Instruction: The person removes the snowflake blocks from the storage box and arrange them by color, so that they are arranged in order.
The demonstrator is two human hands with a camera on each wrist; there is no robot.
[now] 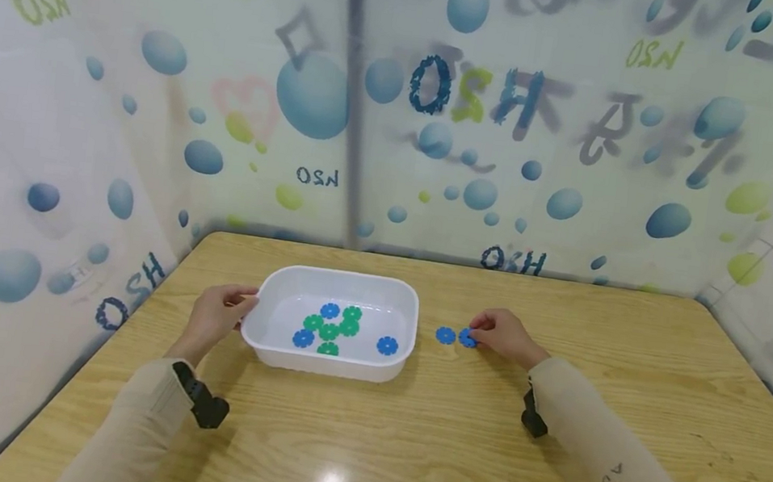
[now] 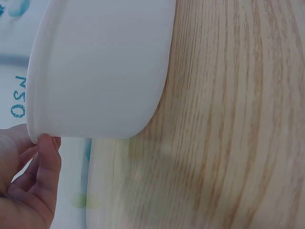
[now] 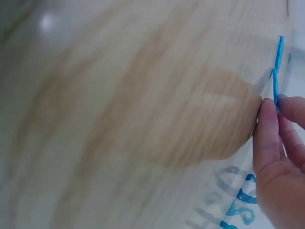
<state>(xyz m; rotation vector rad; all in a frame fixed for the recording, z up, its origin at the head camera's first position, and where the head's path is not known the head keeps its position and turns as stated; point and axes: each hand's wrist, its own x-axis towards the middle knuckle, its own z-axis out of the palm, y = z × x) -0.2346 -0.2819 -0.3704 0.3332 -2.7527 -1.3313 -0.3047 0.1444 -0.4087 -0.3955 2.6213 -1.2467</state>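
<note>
A white plastic tub [image 1: 326, 365] sits on the table, and my left hand [image 1: 211, 320] pinches the rim at its left end. In the left wrist view the thumb and fingers of that hand meet at the corner of the tub [image 2: 105, 71]. To the right of the tub, my right hand [image 1: 506, 338] pinches a blue notched plastic disc [image 1: 466, 338] between thumb and fingertips. Seen edge-on in the right wrist view, this held disc [image 3: 275, 88] overlaps a second blue disc [image 3: 279, 52], which lies on its left in the head view.
Inside the tub lie several green discs [image 1: 329, 332] and three blue discs [image 1: 387, 345]. The wooden table [image 1: 445, 460] reaches back to a patterned fabric wall [image 1: 418, 221], with another such wall along the left.
</note>
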